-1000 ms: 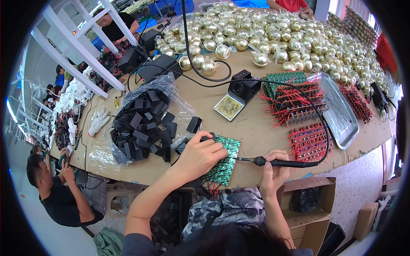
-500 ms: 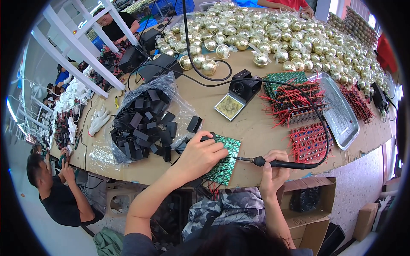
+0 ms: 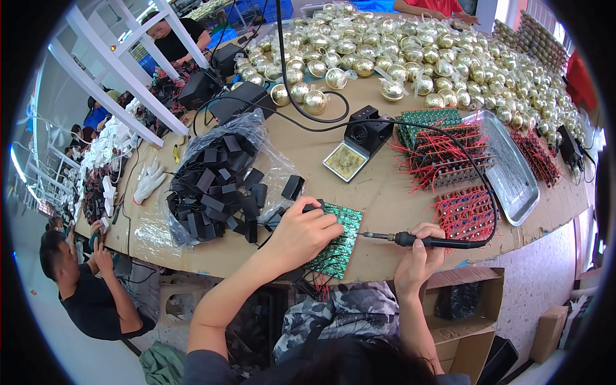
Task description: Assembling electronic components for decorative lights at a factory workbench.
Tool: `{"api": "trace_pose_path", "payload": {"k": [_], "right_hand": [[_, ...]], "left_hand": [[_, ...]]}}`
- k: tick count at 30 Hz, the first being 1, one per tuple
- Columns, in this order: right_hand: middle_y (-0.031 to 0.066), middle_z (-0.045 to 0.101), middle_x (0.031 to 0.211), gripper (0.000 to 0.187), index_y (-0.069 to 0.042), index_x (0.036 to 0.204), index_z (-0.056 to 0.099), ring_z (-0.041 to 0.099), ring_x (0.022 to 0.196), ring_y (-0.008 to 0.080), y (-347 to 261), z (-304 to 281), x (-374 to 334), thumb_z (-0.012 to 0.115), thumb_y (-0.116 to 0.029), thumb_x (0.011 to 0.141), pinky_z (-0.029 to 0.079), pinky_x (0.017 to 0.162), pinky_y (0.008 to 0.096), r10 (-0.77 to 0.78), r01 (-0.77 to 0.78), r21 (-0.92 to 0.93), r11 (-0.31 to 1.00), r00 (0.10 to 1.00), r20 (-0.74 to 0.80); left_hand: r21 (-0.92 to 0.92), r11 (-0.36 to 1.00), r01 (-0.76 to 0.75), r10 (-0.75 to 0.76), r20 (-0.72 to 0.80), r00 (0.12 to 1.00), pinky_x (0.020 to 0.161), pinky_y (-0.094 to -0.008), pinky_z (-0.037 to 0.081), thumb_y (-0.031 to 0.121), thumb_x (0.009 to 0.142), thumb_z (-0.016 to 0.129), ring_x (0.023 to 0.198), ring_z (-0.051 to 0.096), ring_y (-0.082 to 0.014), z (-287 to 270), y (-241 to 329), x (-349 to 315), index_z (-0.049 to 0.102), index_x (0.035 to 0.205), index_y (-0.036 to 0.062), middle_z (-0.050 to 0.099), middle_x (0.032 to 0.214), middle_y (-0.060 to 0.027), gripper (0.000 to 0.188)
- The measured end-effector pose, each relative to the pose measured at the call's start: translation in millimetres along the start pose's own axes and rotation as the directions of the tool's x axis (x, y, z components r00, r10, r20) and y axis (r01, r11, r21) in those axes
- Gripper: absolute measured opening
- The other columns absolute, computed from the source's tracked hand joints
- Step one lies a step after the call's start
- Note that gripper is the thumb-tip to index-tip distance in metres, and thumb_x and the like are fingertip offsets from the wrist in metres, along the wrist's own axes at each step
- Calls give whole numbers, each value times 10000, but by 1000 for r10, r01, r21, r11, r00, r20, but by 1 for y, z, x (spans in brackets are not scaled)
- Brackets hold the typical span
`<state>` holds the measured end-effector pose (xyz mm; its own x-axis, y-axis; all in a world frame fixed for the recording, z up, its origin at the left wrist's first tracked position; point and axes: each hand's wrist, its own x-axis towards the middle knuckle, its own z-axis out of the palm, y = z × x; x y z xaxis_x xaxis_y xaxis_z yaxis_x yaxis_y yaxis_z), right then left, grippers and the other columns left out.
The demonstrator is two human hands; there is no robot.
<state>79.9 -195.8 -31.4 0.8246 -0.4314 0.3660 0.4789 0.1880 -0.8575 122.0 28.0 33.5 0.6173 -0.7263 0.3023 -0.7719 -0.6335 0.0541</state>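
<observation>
A green circuit board (image 3: 348, 239) lies near the table's front edge, with black wires along its lower part and red wires at its near end. Over the board's left side, my left hand (image 3: 300, 236) is closed, fingertips pinched together; what they grip is hidden. My right hand (image 3: 418, 256) holds a soldering iron (image 3: 452, 242) by its black handle. The iron's tip points left, beside the board's right edge. Just beyond my left hand is a small black box (image 3: 292, 187).
Left of the board, a clear plastic bag (image 3: 253, 131) holds several black boxes. Farther back stands a soldering stand (image 3: 367, 135) with a yellow sponge (image 3: 346, 160). Red-wired boards (image 3: 465, 215) and a metal tray (image 3: 516, 186) lie right. Gold balls (image 3: 385, 51) cover the back.
My right hand and the soldering iron have moved to the right, drawing the tip back from over the board to its edge. The left hand stays nearly still.
</observation>
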Motion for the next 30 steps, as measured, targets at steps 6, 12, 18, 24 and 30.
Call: {"api": "trace_pose_path", "payload": {"k": [6, 12, 18, 24, 30], "right_hand": [[94, 443, 974, 132, -31, 969, 474, 437, 894, 156, 1, 0, 1, 512, -62, 846, 420, 777, 280, -15, 16, 29, 999, 1000, -19], [93, 447, 968, 122, -36, 958, 482, 431, 882, 150, 0, 0, 1, 507, -59, 841, 403, 748, 265, 6, -4, 57, 998, 999, -43], [91, 446, 969, 126, -35, 961, 484, 432, 863, 142, 0, 2, 2, 510, -60, 841, 383, 752, 253, -10, 13, 61, 998, 999, -53], [89, 447, 973, 137, -31, 975, 485, 428, 861, 137, 1, -1, 1, 515, -71, 847, 376, 743, 246, 5, -3, 58, 998, 999, -49], [82, 444, 986, 146, -24, 989, 480, 426, 859, 138, 5, -3, -1, 518, -77, 858, 397, 767, 264, -1, 4, 62, 998, 999, -48]], "left_hand": [[-10, 1000, -3, 3, -1, 1000, 932, -344, 416, 111, 774, 693, 731, 587, -163, 0, 0, 0, 654, 878, 114, 531, 744, -6, 111], [-14, 1000, 4, -4, 4, 1000, 937, -346, 413, 112, 772, 693, 741, 587, -171, -1, 1, 0, 654, 876, 111, 536, 747, -10, 111], [-18, 1000, 9, -9, 0, 1000, 937, -351, 411, 115, 783, 694, 769, 588, -174, 0, 0, -1, 653, 869, 111, 546, 759, -11, 95], [-140, 989, 52, -54, -8, 999, 957, -366, 418, 130, 794, 717, 853, 616, -185, -8, 2, -4, 675, 907, 107, 631, 864, -3, 123], [-101, 901, 422, -431, -323, 843, 857, -381, 471, 137, 817, 712, 936, 643, -270, -53, -40, -6, 686, 968, 71, 681, 988, -79, 167]]}}
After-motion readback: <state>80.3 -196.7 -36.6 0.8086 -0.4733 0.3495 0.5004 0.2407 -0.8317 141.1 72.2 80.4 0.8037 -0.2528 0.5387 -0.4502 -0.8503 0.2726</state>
